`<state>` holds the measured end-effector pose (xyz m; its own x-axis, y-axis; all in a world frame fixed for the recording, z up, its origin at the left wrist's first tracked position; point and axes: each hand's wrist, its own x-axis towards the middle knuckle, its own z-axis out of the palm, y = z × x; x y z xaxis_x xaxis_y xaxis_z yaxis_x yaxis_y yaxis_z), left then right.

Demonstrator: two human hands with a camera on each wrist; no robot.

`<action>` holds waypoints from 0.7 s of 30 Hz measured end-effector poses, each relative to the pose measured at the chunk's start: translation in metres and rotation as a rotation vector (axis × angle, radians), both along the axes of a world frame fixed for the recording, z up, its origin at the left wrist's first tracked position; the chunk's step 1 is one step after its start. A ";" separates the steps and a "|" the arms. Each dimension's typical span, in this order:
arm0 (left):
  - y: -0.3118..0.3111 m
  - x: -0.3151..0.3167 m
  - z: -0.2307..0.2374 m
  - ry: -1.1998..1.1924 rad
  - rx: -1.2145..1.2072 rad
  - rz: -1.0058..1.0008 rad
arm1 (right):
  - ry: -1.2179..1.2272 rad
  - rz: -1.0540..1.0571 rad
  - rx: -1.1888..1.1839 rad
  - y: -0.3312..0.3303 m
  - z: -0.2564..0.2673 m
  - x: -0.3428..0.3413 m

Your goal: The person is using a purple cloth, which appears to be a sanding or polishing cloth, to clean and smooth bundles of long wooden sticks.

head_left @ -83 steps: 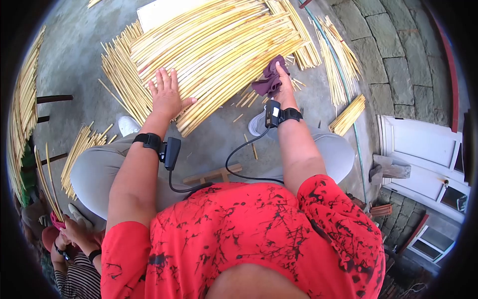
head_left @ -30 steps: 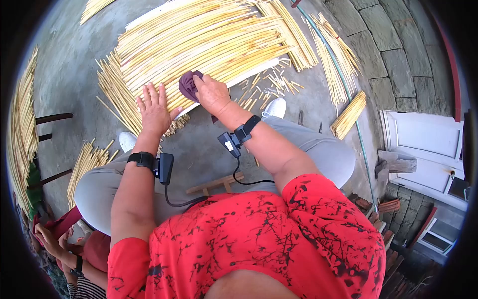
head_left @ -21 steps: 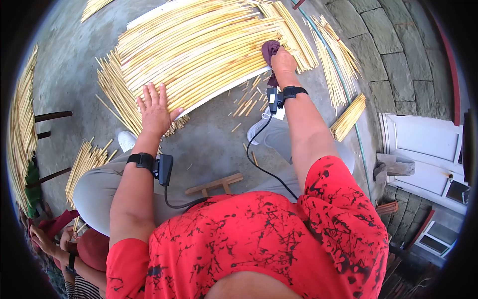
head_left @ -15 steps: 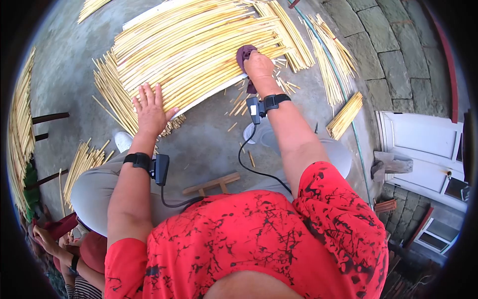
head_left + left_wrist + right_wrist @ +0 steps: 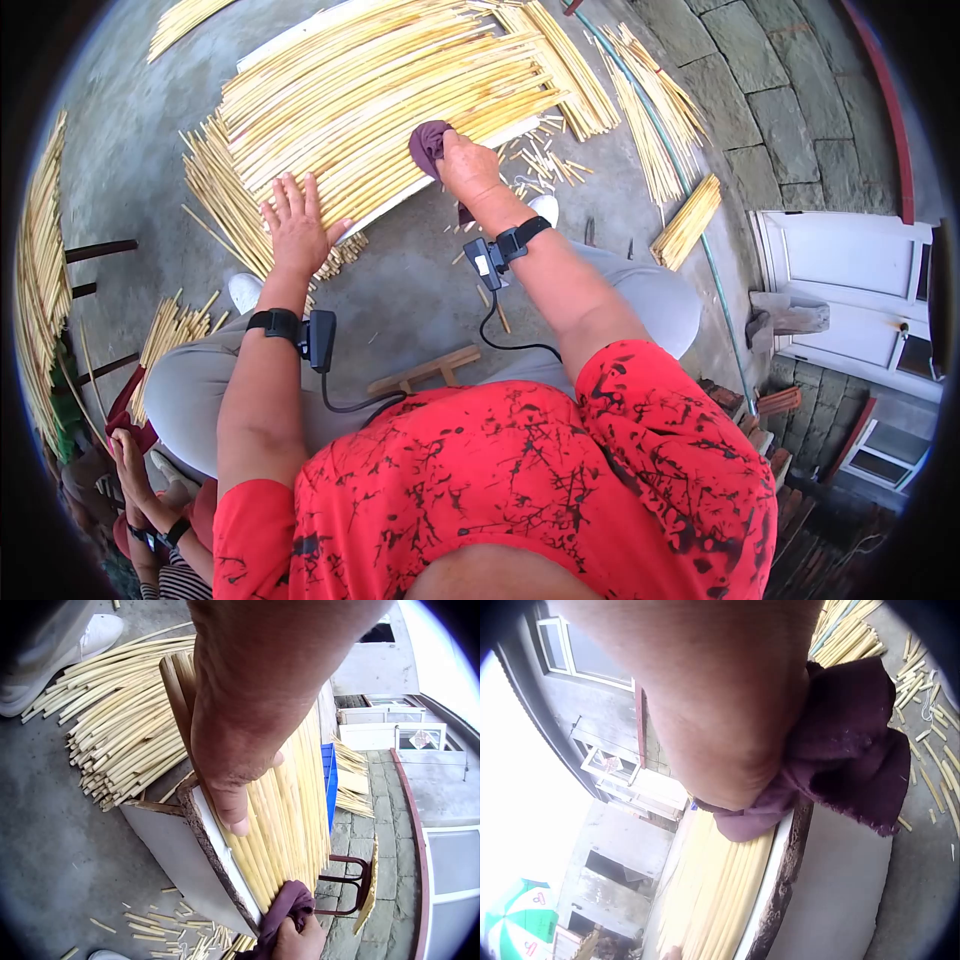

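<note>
A layer of long yellow canes (image 5: 350,110) lies side by side on a white board (image 5: 390,203) in the head view. My left hand (image 5: 299,238) rests flat near their left end, fingers spread, thumb by the near edge. In the left wrist view that thumb (image 5: 235,814) lies along the outermost canes. My right hand (image 5: 472,172) grips a crumpled purple cloth (image 5: 428,147) against the nearest canes, around the middle of their length. A loose end of the cloth (image 5: 292,898) hangs over the board's edge. The right fingers are largely hidden by the cloth.
Short cane offcuts (image 5: 548,165) litter the concrete floor at the right. Loose canes (image 5: 215,190) fan out left of the board, and a small bundle (image 5: 686,222) lies beside a green hose (image 5: 720,290). Another person's hands (image 5: 130,465) show at lower left.
My right hand moved the cloth from mid-length to the right end of the canes, then back left along them. The left hand stays on the canes. The board's near edge has become visible.
</note>
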<state>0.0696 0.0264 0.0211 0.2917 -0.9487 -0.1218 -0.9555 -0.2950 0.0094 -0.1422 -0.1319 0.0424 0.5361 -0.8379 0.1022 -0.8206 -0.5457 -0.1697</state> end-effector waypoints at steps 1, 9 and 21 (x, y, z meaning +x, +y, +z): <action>0.000 0.000 0.001 -0.001 0.003 0.004 | 0.042 -0.078 0.016 -0.014 0.001 -0.007; 0.000 0.000 0.000 -0.008 -0.017 -0.004 | 0.186 -0.364 0.067 -0.108 0.021 -0.055; 0.000 0.002 -0.006 -0.022 -0.015 -0.005 | 0.031 0.143 0.073 0.021 0.001 0.035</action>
<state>0.0720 0.0263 0.0151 0.2897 -0.9517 -0.1015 -0.9569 -0.2904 -0.0074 -0.1074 -0.1109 0.0439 0.6527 -0.7572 0.0258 -0.7406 -0.6448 -0.1891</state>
